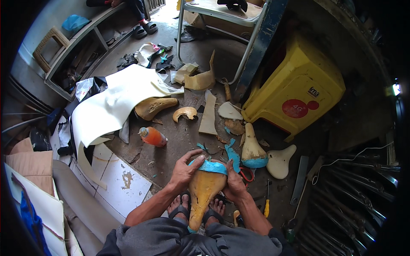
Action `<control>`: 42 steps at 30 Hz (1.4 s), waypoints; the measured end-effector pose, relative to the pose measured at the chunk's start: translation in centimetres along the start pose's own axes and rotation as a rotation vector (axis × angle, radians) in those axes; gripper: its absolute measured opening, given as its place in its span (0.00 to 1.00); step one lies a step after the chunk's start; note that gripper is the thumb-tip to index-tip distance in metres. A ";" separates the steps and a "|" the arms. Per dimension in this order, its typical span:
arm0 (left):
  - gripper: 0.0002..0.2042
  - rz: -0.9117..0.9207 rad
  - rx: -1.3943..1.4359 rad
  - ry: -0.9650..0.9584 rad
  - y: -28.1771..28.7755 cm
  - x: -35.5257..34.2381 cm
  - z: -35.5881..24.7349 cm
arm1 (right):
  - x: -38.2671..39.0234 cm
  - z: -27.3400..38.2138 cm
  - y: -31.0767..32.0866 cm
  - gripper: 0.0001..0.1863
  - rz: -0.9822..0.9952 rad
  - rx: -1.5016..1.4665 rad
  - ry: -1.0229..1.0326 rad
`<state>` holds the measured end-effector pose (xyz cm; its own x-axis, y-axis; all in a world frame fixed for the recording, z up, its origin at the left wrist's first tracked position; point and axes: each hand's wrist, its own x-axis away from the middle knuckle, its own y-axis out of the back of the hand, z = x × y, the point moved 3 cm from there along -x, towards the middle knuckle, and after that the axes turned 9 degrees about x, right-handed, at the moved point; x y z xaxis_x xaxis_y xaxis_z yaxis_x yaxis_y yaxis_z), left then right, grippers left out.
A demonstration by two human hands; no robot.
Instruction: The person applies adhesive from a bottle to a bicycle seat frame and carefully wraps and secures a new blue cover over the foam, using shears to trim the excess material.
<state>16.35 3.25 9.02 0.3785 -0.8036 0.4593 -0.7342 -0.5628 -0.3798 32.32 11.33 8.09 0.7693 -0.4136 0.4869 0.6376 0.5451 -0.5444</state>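
A tan, worn bicycle saddle [207, 187] rests between my knees, its narrow nose toward me. Blue material [213, 166] covers its wide far end. My left hand [186, 169] grips the left side of that end, thumb on top of the blue. On the opposite side, my right hand [234, 184] closes round the edge with its thumb up. The underside and some fingertips are hidden. Just beyond my right hand lie torn blue scraps [232, 153] and red loop handles [247, 174]. Another saddle with a blue rear edge [254, 147] sits close by, beside a cream saddle-shaped pad [282, 162].
An orange bottle [153, 137] stands ahead on the left, near a large white sheet [113, 100]. Offcuts [208, 115] litter the floor. At right are a yellow plastic stool [307, 77], a yellow-handled screwdriver [267, 208] and a metal strip [300, 179]. A folding chair [222, 15] stands beyond.
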 end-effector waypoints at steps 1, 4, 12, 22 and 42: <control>0.25 -0.027 0.057 -0.009 0.3 -0.3 0.4 | -0.2 -0.2 0.1 0.39 0.001 -0.002 0.001; 0.23 -0.060 0.193 -0.032 1.0 -0.8 1.2 | -0.6 -0.9 0.3 0.36 0.047 -0.189 -0.014; 0.19 0.022 0.351 0.109 1.4 -0.2 2.0 | -0.4 -1.1 0.6 0.26 -0.007 -0.202 -0.030; 0.20 0.007 0.432 0.021 2.6 -0.3 1.9 | -0.3 -0.6 -0.7 0.27 0.045 -0.302 -0.026; 0.16 0.055 0.841 0.000 5.2 0.6 1.9 | 0.7 -8.6 14.1 0.42 -0.698 1.844 -0.072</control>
<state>13.87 -0.49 5.77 0.3545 -0.8341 0.4226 -0.0867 -0.4793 -0.8733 42.16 12.45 -5.07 0.4132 -0.8553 0.3127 -0.0698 0.3127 0.9473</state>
